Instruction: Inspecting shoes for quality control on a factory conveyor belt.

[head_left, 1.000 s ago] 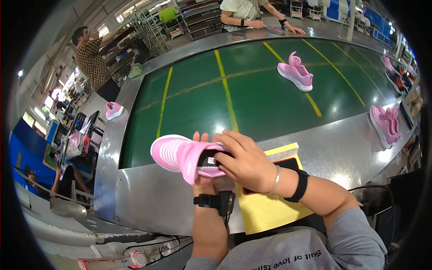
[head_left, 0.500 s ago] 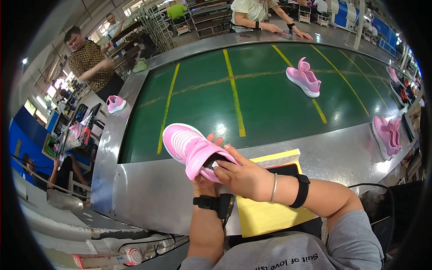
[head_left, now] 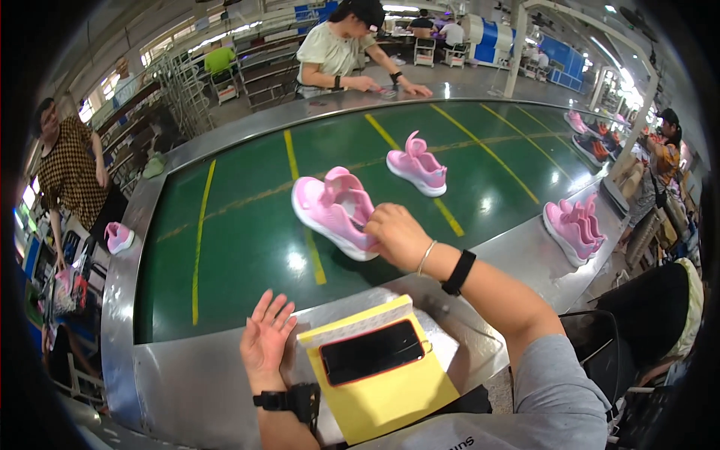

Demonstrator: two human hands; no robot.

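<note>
My right hand (head_left: 397,234) reaches out over the green conveyor belt (head_left: 247,247) and grips the heel end of a pink sneaker (head_left: 334,211) that rests on the belt. My left hand (head_left: 266,341) hovers open, palm up, above the metal edge of the belt, holding nothing. Just right of it lies a yellow notepad (head_left: 390,390) with a dark phone (head_left: 373,351) on top. A black watch sits on my left wrist, and a black band and a thin bracelet on my right.
Another pink sneaker (head_left: 417,165) lies farther up the belt, and a pair (head_left: 574,226) stands on the right metal rim. A small pink shoe (head_left: 118,237) sits at the left edge. People work across the belt (head_left: 341,49), at left (head_left: 67,172) and at right (head_left: 660,161).
The pink sneaker was held in both hands near my chest; now my right hand has set it on the belt, and my left hand has let go and opened.
</note>
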